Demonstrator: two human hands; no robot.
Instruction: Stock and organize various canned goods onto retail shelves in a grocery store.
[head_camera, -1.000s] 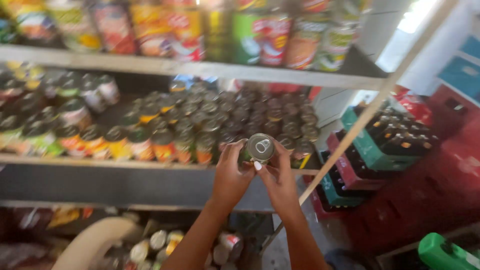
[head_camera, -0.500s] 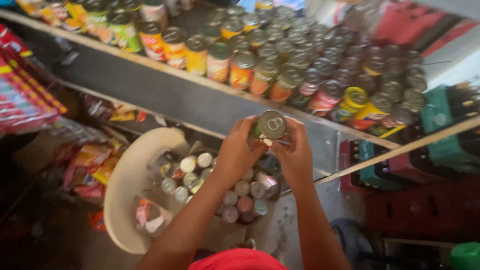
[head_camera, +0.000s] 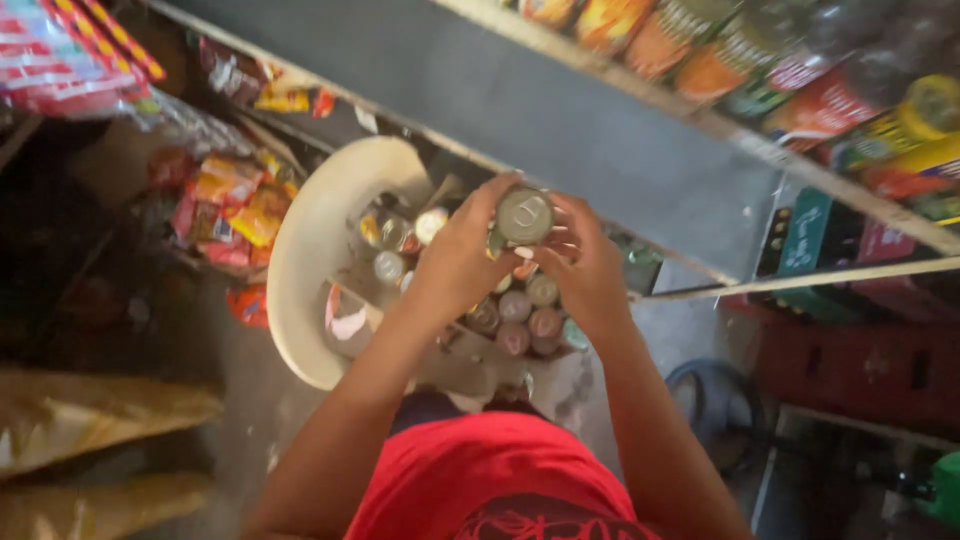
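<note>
The person is standing over a pale round tub (head_camera: 300, 250) and holding a small tin can (head_camera: 524, 215) up in front of them, just above the middle of the frame. Both hands are sharing it: the left hand (head_camera: 462, 262) is wrapping around the can's left side, its grip closing on the body of the tin, while the right hand (head_camera: 583, 268) is cupping it from the right with fingers curled against the wall. The can's grey lid is facing up toward the camera, which looks like the reason for the two-handed hold, since it is keeping the tin steady and level with the top in plain sight.

Directly beneath the hands, the tub is sitting on the floor, packed with more cans (head_camera: 515, 305) of the same small kind standing upright, their round lids showing pink, green and silver. A few are lying loose toward the tub's left side, though blur is making those hard to read.

Across the upper right of the frame a shelf (head_camera: 640, 150) is running at a slant, carrying a row of larger tins with orange, red and yellow labels (head_camera: 800, 85). At the left, bright snack packets (head_camera: 230, 195) are heaped in a pile. Green and red crates (head_camera: 810, 235) are stacking up at the right edge, under the shelf.
</note>
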